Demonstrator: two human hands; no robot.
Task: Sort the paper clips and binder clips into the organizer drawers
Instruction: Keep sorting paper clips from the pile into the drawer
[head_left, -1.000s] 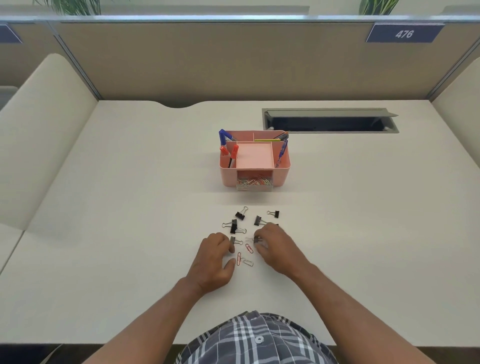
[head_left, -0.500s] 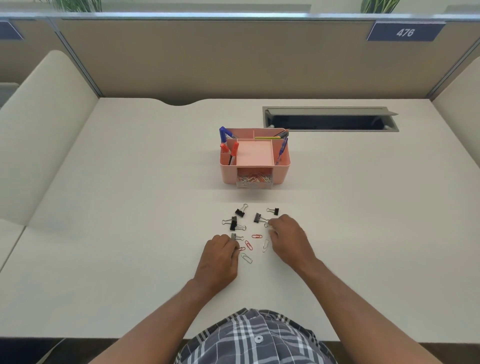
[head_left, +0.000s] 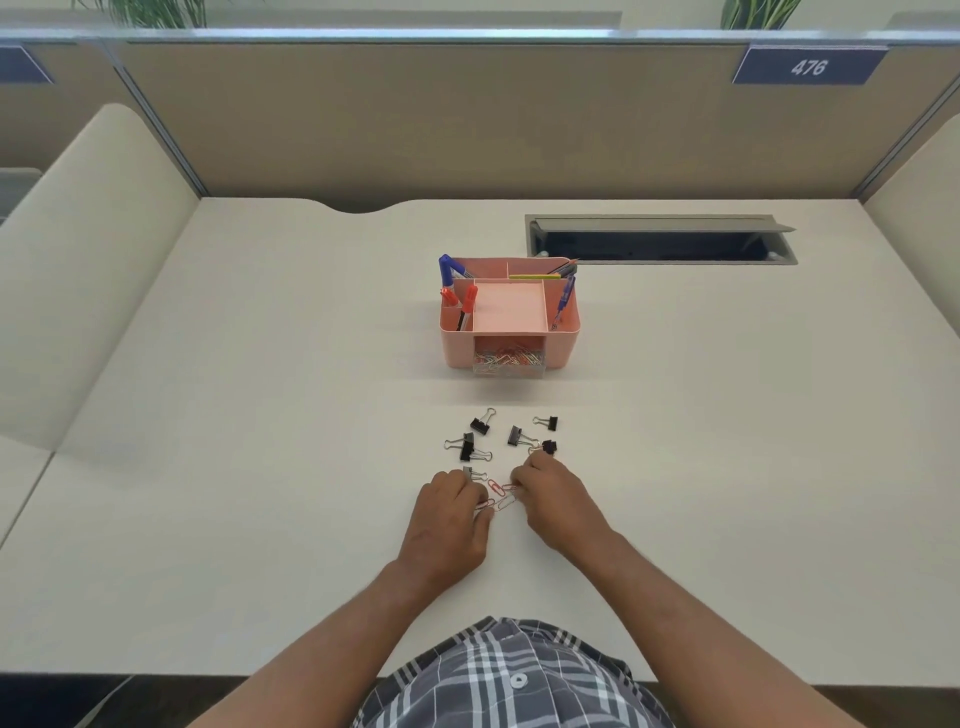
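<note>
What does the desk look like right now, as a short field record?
organizer: pink plastic desk organizer, pens standing in its back compartments
drawer: clear drawer pulled out, coloured paper clips inside
binder clips: small black binder clips loose on the white desk
paper clips: red wire paper clips between the hands
left hand: fingers curled at the paper clips
right hand: fingers curled at the paper clips

The organizer (head_left: 509, 322) stands on the worktop (head_left: 260, 467), in front of the cable hatch (head_left: 660, 240). Its drawer (head_left: 509, 364) sits at the front base and contains paper clips. Binder clips (head_left: 480, 426) lie on the worktop in front of the organizer. Nearer the person, loose paper clips (head_left: 497, 488) lie between the left hand (head_left: 451, 512) and the right hand (head_left: 550, 499).
</note>
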